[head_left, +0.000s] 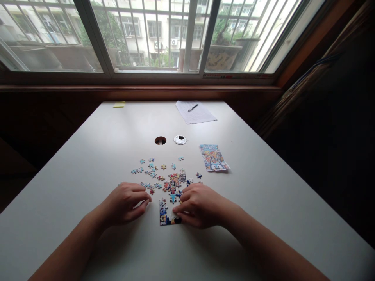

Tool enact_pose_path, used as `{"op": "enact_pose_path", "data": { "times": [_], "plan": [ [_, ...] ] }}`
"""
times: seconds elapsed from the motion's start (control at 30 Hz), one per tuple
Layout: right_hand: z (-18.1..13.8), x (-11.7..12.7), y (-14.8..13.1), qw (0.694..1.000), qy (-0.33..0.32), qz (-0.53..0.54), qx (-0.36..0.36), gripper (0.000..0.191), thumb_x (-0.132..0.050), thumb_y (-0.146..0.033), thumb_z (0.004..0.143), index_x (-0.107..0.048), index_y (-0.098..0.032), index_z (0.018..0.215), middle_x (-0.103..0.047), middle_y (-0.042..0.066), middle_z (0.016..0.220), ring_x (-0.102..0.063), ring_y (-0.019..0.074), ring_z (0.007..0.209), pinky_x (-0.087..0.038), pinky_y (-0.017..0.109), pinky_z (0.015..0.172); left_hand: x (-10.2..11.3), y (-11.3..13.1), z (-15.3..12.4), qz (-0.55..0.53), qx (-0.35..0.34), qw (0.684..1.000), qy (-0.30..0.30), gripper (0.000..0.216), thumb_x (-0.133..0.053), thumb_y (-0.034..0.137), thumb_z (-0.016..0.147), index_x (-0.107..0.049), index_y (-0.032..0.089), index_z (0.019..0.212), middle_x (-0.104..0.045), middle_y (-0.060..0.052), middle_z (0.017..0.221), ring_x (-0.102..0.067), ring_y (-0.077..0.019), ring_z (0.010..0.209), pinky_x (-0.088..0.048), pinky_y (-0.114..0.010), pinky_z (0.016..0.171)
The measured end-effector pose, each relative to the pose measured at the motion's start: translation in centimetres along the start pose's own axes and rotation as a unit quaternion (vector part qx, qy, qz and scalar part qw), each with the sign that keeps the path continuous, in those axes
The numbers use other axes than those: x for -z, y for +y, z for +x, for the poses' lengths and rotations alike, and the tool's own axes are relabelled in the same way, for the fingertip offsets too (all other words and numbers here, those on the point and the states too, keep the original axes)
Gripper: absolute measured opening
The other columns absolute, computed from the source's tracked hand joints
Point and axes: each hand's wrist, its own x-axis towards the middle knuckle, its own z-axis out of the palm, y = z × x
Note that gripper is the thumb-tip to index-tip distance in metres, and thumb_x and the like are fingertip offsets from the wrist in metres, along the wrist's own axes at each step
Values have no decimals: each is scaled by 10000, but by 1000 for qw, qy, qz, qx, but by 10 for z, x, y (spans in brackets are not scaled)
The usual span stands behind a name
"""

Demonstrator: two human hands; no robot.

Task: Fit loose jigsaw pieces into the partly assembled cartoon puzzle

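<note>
My right hand [197, 205] is over a partly joined jigsaw corner [163, 219], index finger and thumb close together at its inner edge. They seem to be on a puzzle piece, mostly hidden by the fingers. Just above, a second joined section [174, 182] of the jigsaw runs up from a light-blue part [173, 198]. My left hand [130, 203] rests on the table left of the corner. Its fingers curl, with thumb and index tips nearly meeting; whatever may be between them cannot be made out. Loose puzzle pieces [150, 174] lie scattered beyond it.
A printed puzzle picture sheet [215, 157] lies at the right. Further back on the white table [73, 171] are a round cable hole [160, 140], its metal cover [179, 139], papers [195, 116] with a pen [193, 107], and yellow sticky notes [119, 104]. A window stands behind.
</note>
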Motion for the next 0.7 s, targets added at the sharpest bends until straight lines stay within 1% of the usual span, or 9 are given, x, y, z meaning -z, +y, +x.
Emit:
{"op": "enact_pose_path", "data": {
  "times": [0.53,0.7],
  "plan": [
    [1,2,0,1000,-4,-4,-3,167,-556,-227,847,-710,-283,816,-615,-26,637,-512,148,665,-318,303,630,1,-1,-1,-3,2,1000,-7,195,-523,142,883,-686,234,939,-603,5,716,-521,-137,612,-360,-290,596],
    [1,1,0,1000,-1,2,0,172,-559,-222,848,-719,-284,835,-614,-26,638,-511,148,661,-326,303,633,3,1,-2,-7,-6,1000,-6,185,-525,143,870,-679,230,925,-578,4,692,-509,-145,611,-352,-291,586]
  ]
}}
